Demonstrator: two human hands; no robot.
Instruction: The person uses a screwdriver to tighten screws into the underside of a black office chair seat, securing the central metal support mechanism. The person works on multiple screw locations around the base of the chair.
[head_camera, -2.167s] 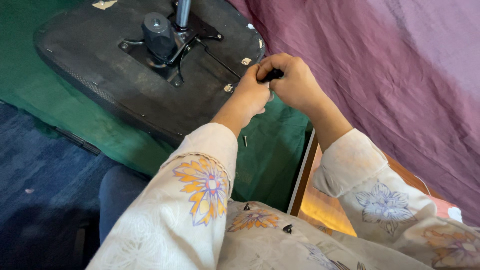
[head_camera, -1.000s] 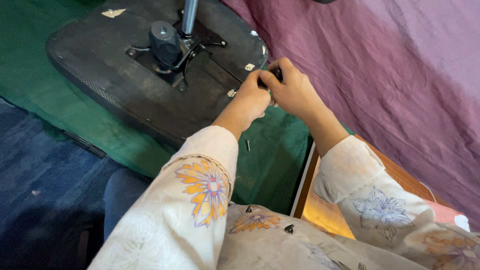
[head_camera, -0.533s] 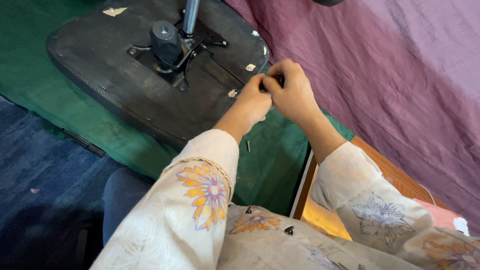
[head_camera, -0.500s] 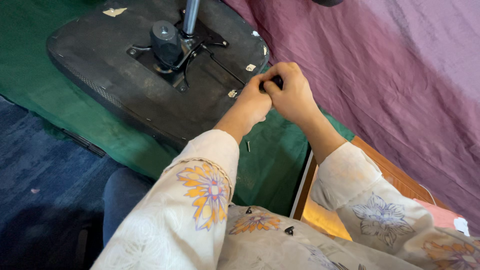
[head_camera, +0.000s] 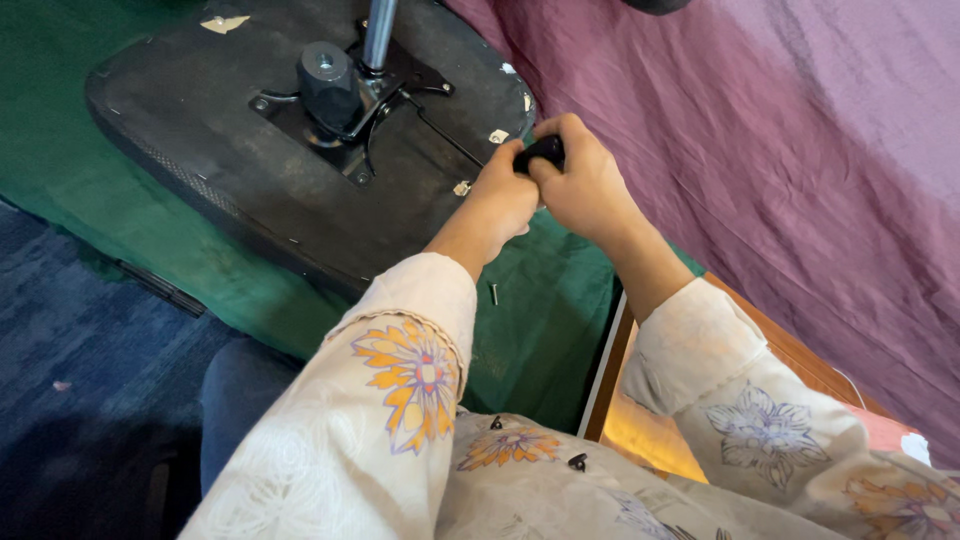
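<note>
Both hands closed together on a small black knob at the edge of an upturned chair seat.

The left hand (head_camera: 500, 200) and right hand (head_camera: 585, 185) meet fingertip to fingertip — each grip pinched on the black knob (head_camera: 540, 152), just beside the rim of the black seat base (head_camera: 200, 130), which lies underside up on green cloth (head_camera: 530, 320). A metal post (head_camera: 378, 30) rises from the seat's centre bracket — purple cloth (head_camera: 760, 150) hangs behind.

We see a small black knob (head_camera: 541, 152) pinched between our hands at the right edge of an upturned black chair seat (head_camera: 200, 150), which lies flat on green cloth.
</note>
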